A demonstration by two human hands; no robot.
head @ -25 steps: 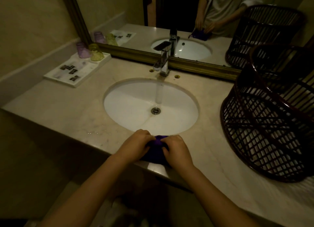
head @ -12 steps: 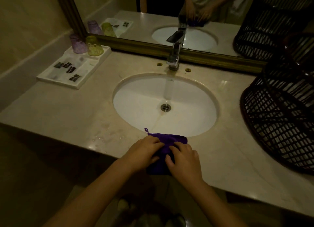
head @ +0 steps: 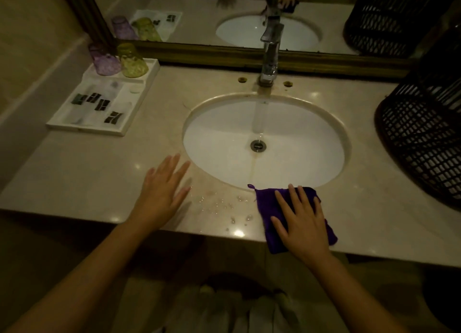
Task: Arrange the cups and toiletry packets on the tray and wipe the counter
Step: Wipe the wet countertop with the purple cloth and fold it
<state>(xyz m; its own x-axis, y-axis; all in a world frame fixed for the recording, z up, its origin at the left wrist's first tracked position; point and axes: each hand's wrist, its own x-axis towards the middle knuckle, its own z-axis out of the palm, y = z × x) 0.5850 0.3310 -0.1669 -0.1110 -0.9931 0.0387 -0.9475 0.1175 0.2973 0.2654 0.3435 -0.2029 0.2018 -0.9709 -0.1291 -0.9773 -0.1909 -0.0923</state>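
A folded purple cloth lies on the beige counter at the sink's front edge. My right hand presses flat on it with fingers spread. My left hand hovers open over the counter to the left of the sink, holding nothing. At the back left stands a white tray. An upturned purple cup and an upturned green cup sit at its far end, with several dark-labelled toiletry packets laid in front of them.
Water runs from the chrome faucet into the white sink. Water drops dot the counter between my hands. A dark wicker basket lies on its side at the right. A mirror runs along the back.
Both hands were bunched on the cloth at the front edge. The cloth now lies spread flat under my right hand alone, and my left hand has let go and moved out to the left.
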